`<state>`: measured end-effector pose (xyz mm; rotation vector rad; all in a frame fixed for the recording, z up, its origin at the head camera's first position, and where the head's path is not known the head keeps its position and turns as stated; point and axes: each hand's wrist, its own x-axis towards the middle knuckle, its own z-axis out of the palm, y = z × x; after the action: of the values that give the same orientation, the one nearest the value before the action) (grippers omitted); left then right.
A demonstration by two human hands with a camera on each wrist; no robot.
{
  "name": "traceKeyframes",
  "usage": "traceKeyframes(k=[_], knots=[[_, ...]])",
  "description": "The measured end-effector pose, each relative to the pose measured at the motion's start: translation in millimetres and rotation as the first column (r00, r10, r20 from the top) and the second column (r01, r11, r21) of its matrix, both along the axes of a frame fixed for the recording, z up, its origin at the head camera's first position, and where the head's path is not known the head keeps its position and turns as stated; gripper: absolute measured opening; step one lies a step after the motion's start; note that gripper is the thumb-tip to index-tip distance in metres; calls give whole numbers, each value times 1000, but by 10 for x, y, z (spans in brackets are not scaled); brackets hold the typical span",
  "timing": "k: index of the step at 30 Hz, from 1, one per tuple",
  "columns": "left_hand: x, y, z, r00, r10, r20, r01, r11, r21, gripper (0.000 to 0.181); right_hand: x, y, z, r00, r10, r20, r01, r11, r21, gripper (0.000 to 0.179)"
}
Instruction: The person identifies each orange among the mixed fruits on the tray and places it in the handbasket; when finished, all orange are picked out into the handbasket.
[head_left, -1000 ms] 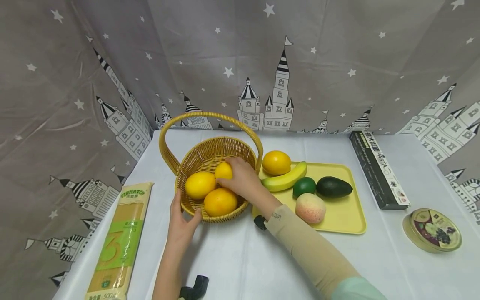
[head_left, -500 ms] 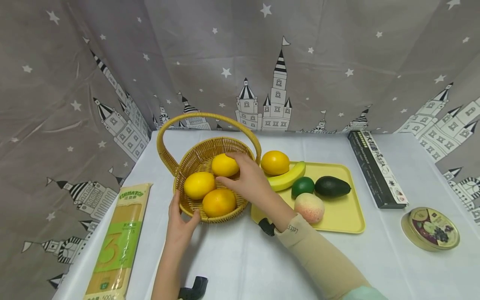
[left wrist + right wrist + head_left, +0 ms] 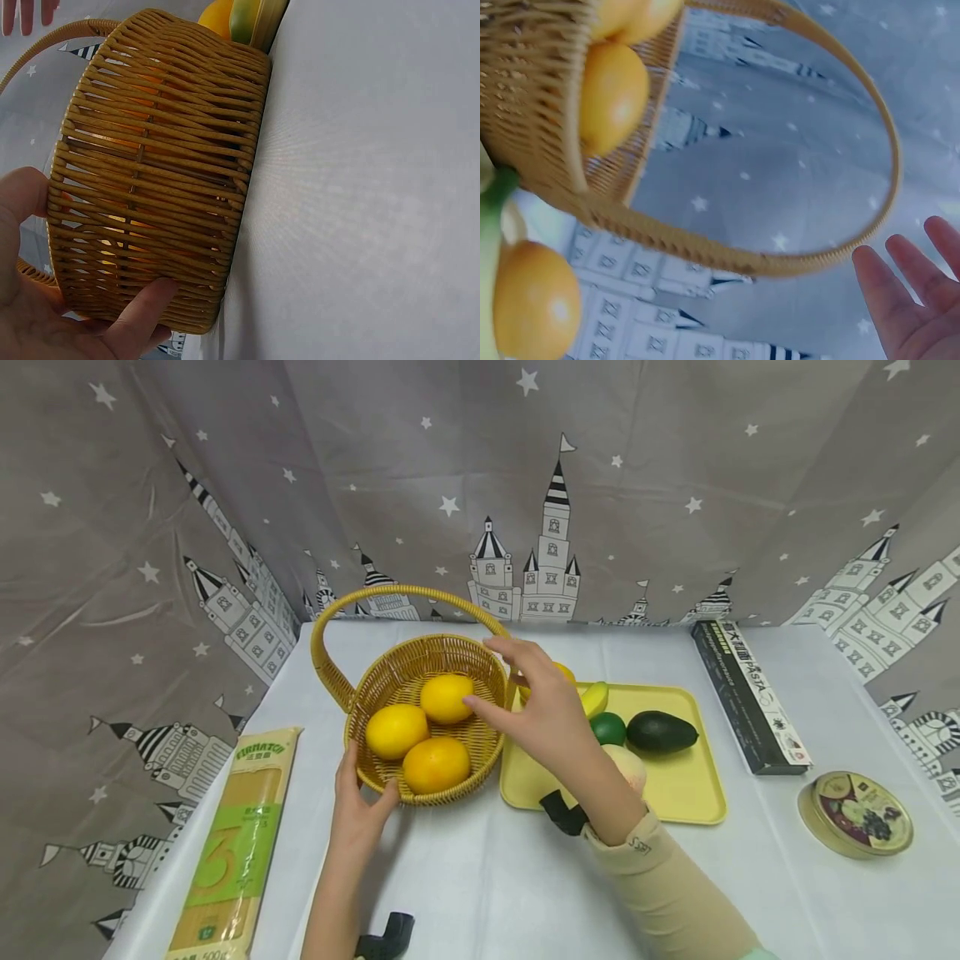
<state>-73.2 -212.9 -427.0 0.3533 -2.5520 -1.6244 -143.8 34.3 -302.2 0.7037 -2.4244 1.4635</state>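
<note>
A woven basket (image 3: 442, 647) with a tall arched handle stands on the table, tilted a little toward me in the head view. Inside lie two yellow lemons, one lemon (image 3: 448, 697) at the back and another lemon (image 3: 396, 732) at the left, with a deeper orange-yellow fruit (image 3: 437, 766) at the front. My left hand (image 3: 363, 802) holds the basket's near left side, thumb and fingers spread along the woven wall (image 3: 157, 172). Over the basket's right rim is my right hand (image 3: 536, 710), fingers apart and nothing in them, overlapping the handle in this view.
Right of the basket, a yellow tray (image 3: 690, 785) bears a banana (image 3: 596, 697), a green fruit (image 3: 607, 728), an avocado (image 3: 662, 732) and a peach (image 3: 628, 767); another lemon (image 3: 536, 300) sits at its back-left corner. Spaghetti (image 3: 236, 843), a pasta box (image 3: 750, 697) and a round tin (image 3: 855, 814) flank these.
My right hand has let go of the back lemon, which now rests in the basket, and has drawn back up and to the right. The left hand keeps its hold.
</note>
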Motion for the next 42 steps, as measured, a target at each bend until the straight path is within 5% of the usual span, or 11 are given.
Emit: traceKeyframes(k=[7, 22, 33, 42], knots=[[-1, -12, -5, 1000, 2, -5, -2, 1000, 0, 87, -122, 194, 10, 997, -78, 12, 79, 992, -96, 65], [6, 2, -9, 1000, -3, 2, 3, 1000, -7, 87, -695, 349, -459, 938, -223, 266, 243, 969, -45, 71], [21, 19, -1, 1000, -7, 9, 7, 1000, -3, 87, -924, 431, -762, 889, -288, 355, 254, 957, 140, 76], [27, -3, 14, 1000, 4, 9, -4, 1000, -12, 87, -1019, 437, -823, 867, -303, 396, 159, 921, 356, 80]])
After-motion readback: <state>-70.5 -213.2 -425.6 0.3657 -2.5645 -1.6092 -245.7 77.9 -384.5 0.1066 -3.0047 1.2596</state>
